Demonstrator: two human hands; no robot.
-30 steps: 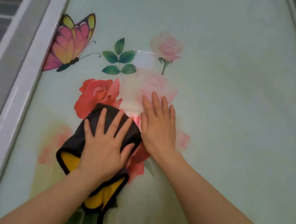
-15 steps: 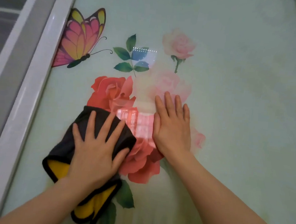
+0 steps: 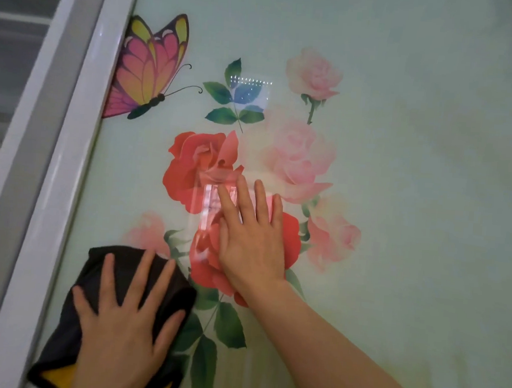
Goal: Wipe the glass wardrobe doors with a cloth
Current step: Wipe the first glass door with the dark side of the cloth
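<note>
Left hand: left hand point(image 3: 118, 320) lies flat with fingers spread and straight, pressing the cloth against the glass
Right hand: right hand point(image 3: 251, 239) rests palm-down on the glass, fingers straight and close together, holding nothing; it sits up and to the right of the left hand, apart from it
Cloth: dark cloth point(image 3: 163, 290) with a yellow underside showing at its lower edge, pinned under the left palm and fingers, bunched around them
Glass door: pale green glass door point(image 3: 414, 205) under both hands, printed with flowers
Under the right hand: a red rose point(image 3: 290, 241) print, partly covered by the palm; a second red rose point(image 3: 190, 165) lies just above and left of the fingertips
Beyond the right fingertips: pale pink roses point(image 3: 296, 157) and green leaves point(image 3: 222, 93), with a bright reflection beside the leaves
Above the left hand: a butterfly point(image 3: 148, 71) print near the door's edge
Left of the left hand: the white door frame point(image 3: 60, 162), close beside the cloth
</note>
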